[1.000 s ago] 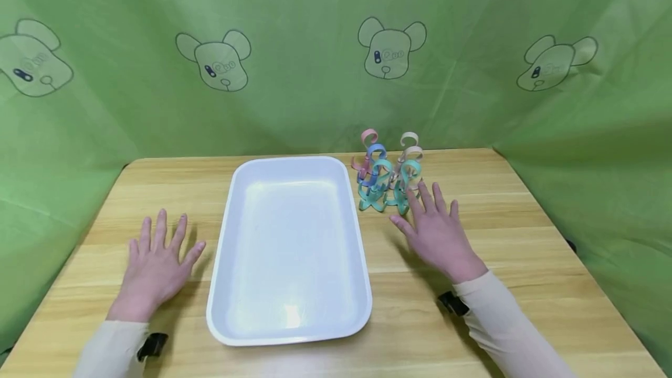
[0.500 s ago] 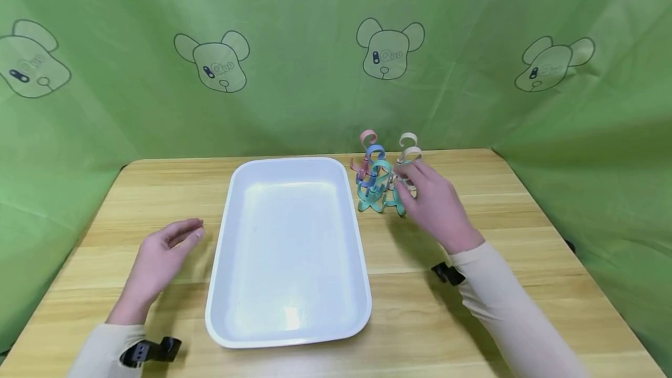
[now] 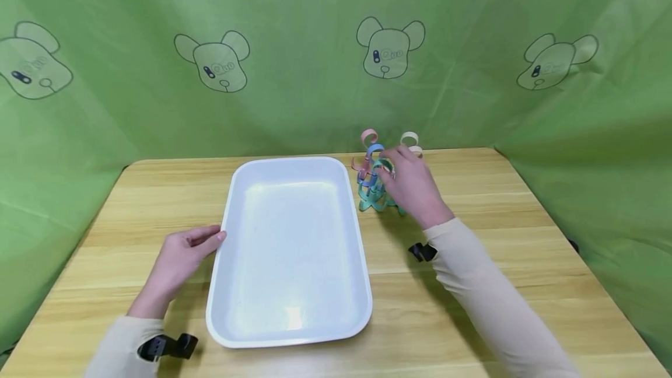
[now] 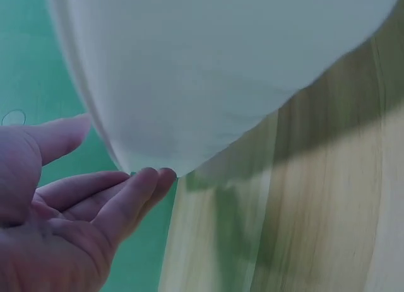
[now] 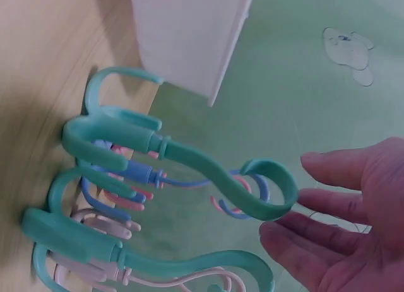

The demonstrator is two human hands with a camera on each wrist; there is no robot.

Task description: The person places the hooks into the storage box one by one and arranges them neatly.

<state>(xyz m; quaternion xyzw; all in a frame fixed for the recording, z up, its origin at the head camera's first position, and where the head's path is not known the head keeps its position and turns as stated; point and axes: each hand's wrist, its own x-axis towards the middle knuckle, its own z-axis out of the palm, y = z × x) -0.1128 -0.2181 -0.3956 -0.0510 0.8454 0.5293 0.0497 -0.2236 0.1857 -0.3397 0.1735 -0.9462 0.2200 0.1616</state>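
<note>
Loose and holding nothing, the left hand (image 3: 181, 255) has slid to touch the white tray's (image 3: 294, 331) left rim mid-desk, while the right hand (image 3: 412, 182), fingers spread, has advanced onto the hooks (image 3: 374, 182) near the desk's far edge.

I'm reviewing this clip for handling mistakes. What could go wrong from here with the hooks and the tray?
1. The clip hooks stand packed together upright; the right hand reaching for the green hook might topple or drag its neighbours.
2. The hooks look interlocked in the right wrist view, so lifting one may snag another.
3. The left hand only touches the white tray rim with its fingers; a nudge might slide the tray.
</note>
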